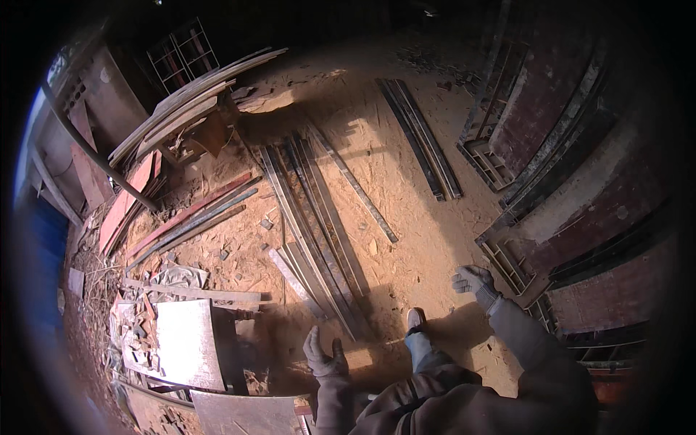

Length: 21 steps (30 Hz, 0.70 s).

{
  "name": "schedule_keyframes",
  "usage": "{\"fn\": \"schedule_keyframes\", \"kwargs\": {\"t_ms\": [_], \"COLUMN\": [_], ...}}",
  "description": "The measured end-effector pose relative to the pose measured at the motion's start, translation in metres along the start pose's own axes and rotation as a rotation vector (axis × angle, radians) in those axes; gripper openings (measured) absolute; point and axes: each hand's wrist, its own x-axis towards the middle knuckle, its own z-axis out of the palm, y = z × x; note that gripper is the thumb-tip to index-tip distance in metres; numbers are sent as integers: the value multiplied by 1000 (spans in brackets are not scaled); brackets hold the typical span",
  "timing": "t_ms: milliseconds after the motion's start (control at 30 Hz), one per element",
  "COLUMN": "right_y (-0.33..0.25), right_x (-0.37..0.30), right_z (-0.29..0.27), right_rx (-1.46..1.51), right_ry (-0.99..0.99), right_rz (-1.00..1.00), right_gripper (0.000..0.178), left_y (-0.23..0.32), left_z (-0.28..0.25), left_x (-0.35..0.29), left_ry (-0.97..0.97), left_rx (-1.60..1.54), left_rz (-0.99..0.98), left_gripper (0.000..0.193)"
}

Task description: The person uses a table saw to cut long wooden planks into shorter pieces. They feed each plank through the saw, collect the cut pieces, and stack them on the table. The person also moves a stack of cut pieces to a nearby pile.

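Note:
My left hand [325,355], in a grey glove, is held out low in front of my body. Its thumb and fingers are apart, and nothing lies in it. The near ends of the long, narrow planks [312,232] on the ground are the closest things beyond it. My right hand [475,283], also gloved, is raised to the right with its fingers curled in, and no object shows in it. It hovers over the sandy ground, left of the leaning panels [580,225], touching nothing.
A pair of dark beams [420,138] lies farther off. Stacked boards [196,101] rest on a support at the far left. Near left stands a light-topped table [190,341] with wood scraps beside it. My shoe [415,317] is on the ground, strewn with chips.

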Motion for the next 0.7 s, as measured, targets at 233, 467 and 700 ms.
{"fn": "schedule_keyframes", "kwargs": {"t_ms": [233, 467, 700], "right_y": [34, -51, -143], "right_x": [57, 178, 343], "right_z": [-99, -52, -37], "right_rx": [-51, -124, -262], "right_ry": [43, 111, -33], "right_rz": [340, 217, 97], "right_gripper": [25, 38, 10], "left_y": [-27, -72, -78], "left_z": [99, 117, 269], "left_x": [-30, -104, 30], "left_ry": [-343, -697, -1304], "left_rx": [285, -30, 439], "left_rz": [-373, -1472, -943], "left_gripper": [58, 52, 45]}}
